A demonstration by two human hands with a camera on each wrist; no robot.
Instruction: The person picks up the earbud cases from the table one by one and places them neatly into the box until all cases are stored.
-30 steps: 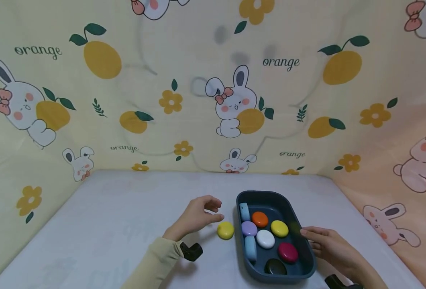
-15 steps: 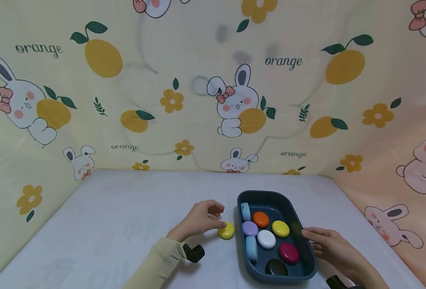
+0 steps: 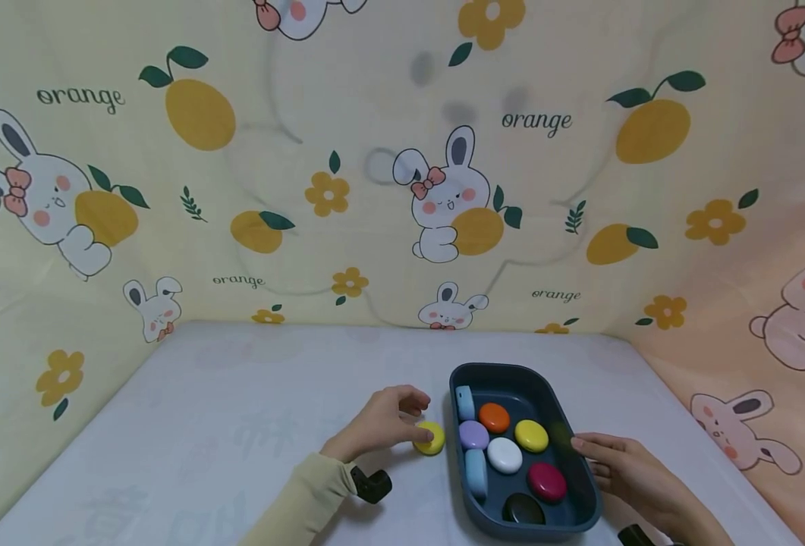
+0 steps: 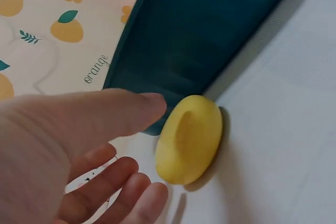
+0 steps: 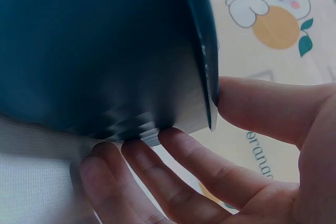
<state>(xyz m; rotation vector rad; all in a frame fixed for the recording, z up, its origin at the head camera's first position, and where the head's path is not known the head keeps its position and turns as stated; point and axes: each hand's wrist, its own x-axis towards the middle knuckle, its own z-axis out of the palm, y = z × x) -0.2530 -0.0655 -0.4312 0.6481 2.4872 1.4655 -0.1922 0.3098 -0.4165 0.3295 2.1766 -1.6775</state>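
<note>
A glossy, rounded yellow piece [image 3: 435, 440] lies on the white tabletop, left of a dark blue tray [image 3: 525, 396]. My left hand [image 3: 380, 422] is around it, thumb over its near side and other fingers beyond. In the left wrist view a narrow gap shows between the thumb and the yellow piece [image 4: 197, 140]; the fingers are loosely bent. My right hand [image 3: 629, 464] touches the tray's right side. Seen in the right wrist view, the thumb meets the rim of the tray [image 5: 94, 51], and fairly straight fingers [image 5: 184, 195] lie along its outer wall.
Inside the tray sit orange [image 3: 494, 418], yellow [image 3: 531, 436], lilac [image 3: 473, 435], white [image 3: 504, 456], dark red [image 3: 547, 482] and black pieces [image 3: 523, 509]. Two light blue ones [image 3: 476, 473] stand on edge along its left wall. A patterned cloth [image 3: 347, 227] backs the table.
My left hand has moved slightly right and down, bringing its thumb over the loose yellow piece. The right hand stays at the tray's side, and the tray's contents look the same.
</note>
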